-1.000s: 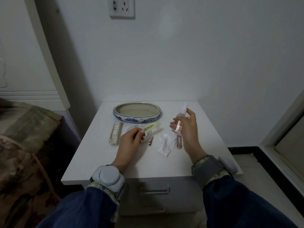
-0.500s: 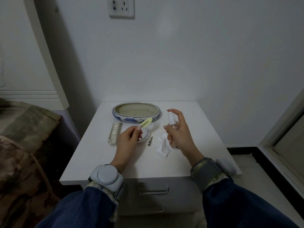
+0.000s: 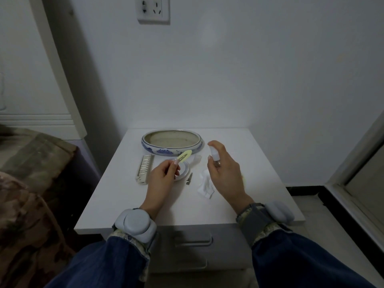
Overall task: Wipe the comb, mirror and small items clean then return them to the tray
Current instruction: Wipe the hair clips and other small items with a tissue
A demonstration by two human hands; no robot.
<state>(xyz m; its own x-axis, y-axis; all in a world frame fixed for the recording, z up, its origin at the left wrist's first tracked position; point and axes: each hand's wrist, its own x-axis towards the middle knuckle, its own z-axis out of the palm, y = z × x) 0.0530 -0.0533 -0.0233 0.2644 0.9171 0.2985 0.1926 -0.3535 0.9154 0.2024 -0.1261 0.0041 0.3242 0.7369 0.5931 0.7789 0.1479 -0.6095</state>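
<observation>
My left hand point(image 3: 164, 175) pinches a small yellow-green hair clip point(image 3: 184, 157) and holds it up above a round mirror point(image 3: 184, 173) lying on the white nightstand point(image 3: 187, 204). My right hand point(image 3: 225, 169) grips a small white spray bottle point(image 3: 214, 153) upright, forefinger on its top, nozzle turned toward the clip. A pale comb point(image 3: 144, 168) lies to the left. A blue-and-white ceramic tray point(image 3: 172, 142) stands empty at the back. A crumpled white wipe point(image 3: 204, 185) and a small metal clip point(image 3: 189, 178) lie between my hands.
The wall rises right behind the nightstand, with a socket point(image 3: 153, 9) high up. A bed with a patterned cover point(image 3: 27, 194) borders the left side. A drawer handle point(image 3: 193, 239) shows below the front edge. A door frame point(image 3: 357, 173) stands at the right.
My right hand has brought the spray bottle left and nearer the clip, turning it upright. My left hand has lifted the yellow-green clip up off the mirror.
</observation>
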